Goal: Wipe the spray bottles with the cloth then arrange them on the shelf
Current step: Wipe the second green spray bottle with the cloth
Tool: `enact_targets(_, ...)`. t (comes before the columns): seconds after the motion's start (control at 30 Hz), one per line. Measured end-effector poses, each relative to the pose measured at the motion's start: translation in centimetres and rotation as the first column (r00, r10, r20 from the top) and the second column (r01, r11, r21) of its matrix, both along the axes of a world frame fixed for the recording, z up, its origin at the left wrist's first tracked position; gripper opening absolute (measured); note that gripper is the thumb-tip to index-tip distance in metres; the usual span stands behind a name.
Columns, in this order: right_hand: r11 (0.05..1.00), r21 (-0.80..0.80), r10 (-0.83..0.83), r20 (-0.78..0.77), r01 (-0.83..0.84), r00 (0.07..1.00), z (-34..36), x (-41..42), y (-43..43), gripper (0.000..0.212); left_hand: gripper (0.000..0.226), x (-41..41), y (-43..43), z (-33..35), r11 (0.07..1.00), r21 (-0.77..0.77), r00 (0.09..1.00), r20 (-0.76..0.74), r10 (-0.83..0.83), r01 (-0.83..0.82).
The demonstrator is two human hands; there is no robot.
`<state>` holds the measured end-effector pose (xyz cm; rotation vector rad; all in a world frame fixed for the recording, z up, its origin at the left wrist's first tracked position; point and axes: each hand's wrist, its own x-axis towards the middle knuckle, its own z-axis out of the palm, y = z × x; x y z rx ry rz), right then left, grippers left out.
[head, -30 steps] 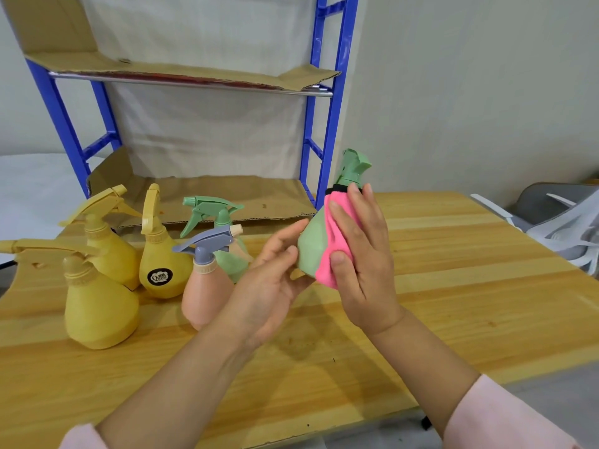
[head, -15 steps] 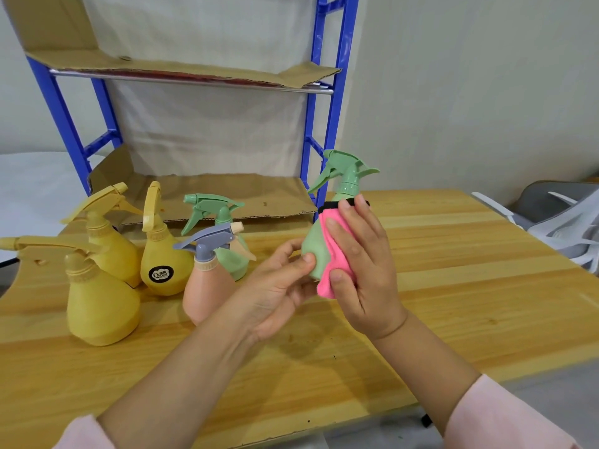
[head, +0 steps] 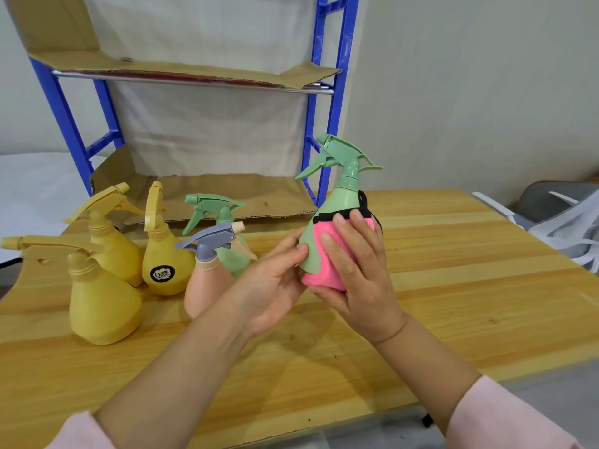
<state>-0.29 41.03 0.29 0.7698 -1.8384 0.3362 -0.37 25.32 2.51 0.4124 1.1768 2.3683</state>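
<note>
Standing in a cluster at the left end of the wooden bench (head: pixel 453 286) are three yellow spray bottles (head: pixel 100 303). Just right of them a pink spray bottle (head: pixel 207 286) with a grey trigger is sitting in front of a second green bottle (head: pixel 210 202). Behind them the blue shelf (head: pixel 333 124), lined with cardboard, is rising. Further right, the left grip (head: pixel 275 286) is cupping the green spray bottle (head: pixel 338 199) from below, thumb on its side, holding it upright above the bench. The right grip (head: pixel 363 277) is pressing the pink cloth (head: pixel 320 275) around the bottle's belly, fingers curling over it. A white chair (head: pixel 567 228) is showing at the far right.
</note>
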Motion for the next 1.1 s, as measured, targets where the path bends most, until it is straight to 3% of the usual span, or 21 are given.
enact_targets(0.23,0.997,0.047,0.055,0.008,-0.056,0.998,-0.2,-0.5,1.4,0.064,0.05,-0.3,-0.2,0.1,0.993,-0.093,0.996,-0.064,0.067,-0.072)
enact_targets(0.4,0.982,0.087,0.163,0.03,-0.165,0.986,0.4,-0.5,2.2,0.069,0.045,-0.4,-0.3,0.1,0.992,-0.126,0.995,-0.101,-0.013,0.0)
enact_targets(0.63,0.995,0.066,0.07,0.121,-0.079,0.99,0.4,0.0,1.4,0.063,0.069,-0.4,0.1,0.3,0.949,-0.273,0.972,-0.212,0.103,-0.16)
enact_targets(0.77,0.994,0.035,0.1,0.133,-0.106,0.986,0.2,0.0,1.0,0.072,0.061,-0.3,0.2,0.6,0.974,-0.208,0.984,-0.17,0.054,-0.089)
enact_targets(0.93,0.987,-0.059,0.155,0.127,-0.149,0.98,0.3,-0.1,1.3,0.07,0.025,-0.6,-0.3,0.6,0.994,-0.105,0.995,-0.1,0.018,-0.028)
enact_targets(1.1,0.993,-0.021,0.118,0.106,-0.117,0.987,0.0,0.0,1.3,0.07,0.047,-0.6,-0.2,0.1,0.994,-0.092,0.991,-0.127,0.046,-0.058)
